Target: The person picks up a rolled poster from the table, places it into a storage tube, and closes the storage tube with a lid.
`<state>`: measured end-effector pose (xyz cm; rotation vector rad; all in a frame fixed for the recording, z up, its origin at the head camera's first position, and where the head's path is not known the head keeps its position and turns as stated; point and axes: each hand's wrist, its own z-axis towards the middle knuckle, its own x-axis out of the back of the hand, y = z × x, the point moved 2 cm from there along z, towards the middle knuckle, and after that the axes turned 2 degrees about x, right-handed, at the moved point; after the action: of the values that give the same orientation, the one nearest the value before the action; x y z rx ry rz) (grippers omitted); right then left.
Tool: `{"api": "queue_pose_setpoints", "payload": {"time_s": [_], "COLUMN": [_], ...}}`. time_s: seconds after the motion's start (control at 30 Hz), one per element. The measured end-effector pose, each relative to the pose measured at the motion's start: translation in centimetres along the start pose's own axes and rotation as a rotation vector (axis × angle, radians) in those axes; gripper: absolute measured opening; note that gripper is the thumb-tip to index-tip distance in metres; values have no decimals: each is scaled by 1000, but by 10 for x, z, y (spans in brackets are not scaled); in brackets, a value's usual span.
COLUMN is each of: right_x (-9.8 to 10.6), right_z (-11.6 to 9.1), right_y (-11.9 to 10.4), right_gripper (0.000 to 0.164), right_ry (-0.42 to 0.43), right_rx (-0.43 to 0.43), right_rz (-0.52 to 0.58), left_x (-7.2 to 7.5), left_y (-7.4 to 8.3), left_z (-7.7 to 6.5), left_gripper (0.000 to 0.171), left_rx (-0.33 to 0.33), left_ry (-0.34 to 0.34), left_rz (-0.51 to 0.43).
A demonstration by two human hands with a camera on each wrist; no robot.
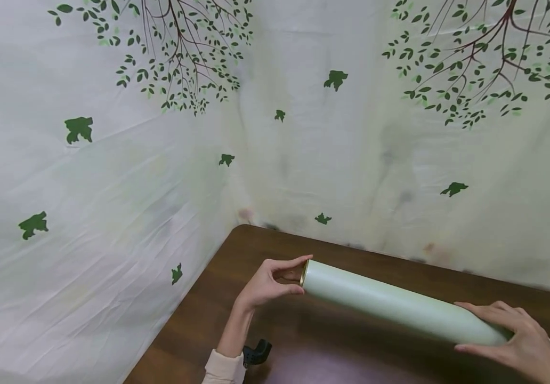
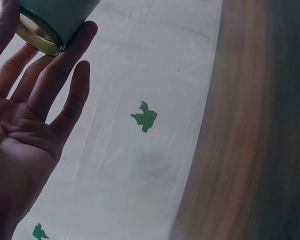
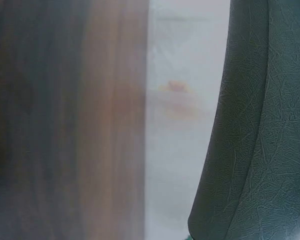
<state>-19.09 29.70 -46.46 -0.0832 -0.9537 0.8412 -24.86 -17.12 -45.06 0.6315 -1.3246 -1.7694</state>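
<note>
A long pale green tube (image 1: 390, 301) with a gold rim at its left end is held above the brown table, sloping down to the right. My left hand (image 1: 270, 284) holds the rimmed end between thumb and fingers. Near the other end, my right hand (image 1: 519, 330) grips the tube, thumb below and fingers above. In the left wrist view the left hand (image 2: 27, 125) has fingertips against the rim, and the tube's end (image 2: 65, 17) looks hollow. The right wrist view shows the textured tube wall (image 3: 270, 125) with a lengthwise seam; the right hand is out of that view.
A dark brown wooden table (image 1: 246, 250) lies beneath, its back corner rounded. White cloth walls (image 1: 126, 176) printed with leafy branches and green leaf shapes stand close behind and to the left. A black wrist device (image 1: 257, 352) shows at the left cuff.
</note>
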Motion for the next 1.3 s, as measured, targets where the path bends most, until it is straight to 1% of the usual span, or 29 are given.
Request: {"api": "queue_pose_setpoints", "payload": {"time_s": [0.13,0.23,0.3,0.37,0.43,0.53,0.57,0.63,0.77,0.83,0.9,1.03,1.1,1.2,1.3], "right_x": [-1,-4,-6,-9,-12,-14,-14,-13,-12,-13,-15,-18,-18,-18,-14], "right_z": [-2,-3,-2,2,6,11,12,11,5,3,3,4,6,6,6], "right_y": [3,3,0,-3,-7,-11,-12,-13,-14,-14,-14,-15,-14,-14,-14], "right_gripper": [79,76,76,76,75,73,72,71,67,66,67,75,77,77,75], "right_ry": [-33,-52,-60,-69,-71,-52,-47,-49,-117,-132,-104,-4,25,33,14], "right_rx": [-21,-41,-53,-41,-9,43,40,14,-90,-112,-85,33,73,88,59], "right_rz": [-4,-12,-39,-69,-99,-133,-140,-156,-166,-155,-153,-177,-186,-184,-154], "left_x": [-2,0,4,9,15,19,19,17,11,10,10,11,11,12,13], "left_y": [-5,-7,-6,-4,-1,0,0,-1,-6,-8,-9,-10,-12,-13,-13], "left_z": [6,5,3,-1,-4,-4,-4,-2,1,2,1,-1,-2,-2,1], "left_gripper": [64,63,63,63,63,65,64,63,58,56,54,54,54,55,61], "left_rx": [8,23,31,29,16,-6,-11,-10,47,72,74,33,18,11,-7], "left_ry": [-14,-37,-43,-35,-24,-21,-24,-31,-31,-20,-11,-18,-29,-45,-64], "left_rz": [6,29,54,75,92,114,117,114,113,125,140,171,178,170,164]}}
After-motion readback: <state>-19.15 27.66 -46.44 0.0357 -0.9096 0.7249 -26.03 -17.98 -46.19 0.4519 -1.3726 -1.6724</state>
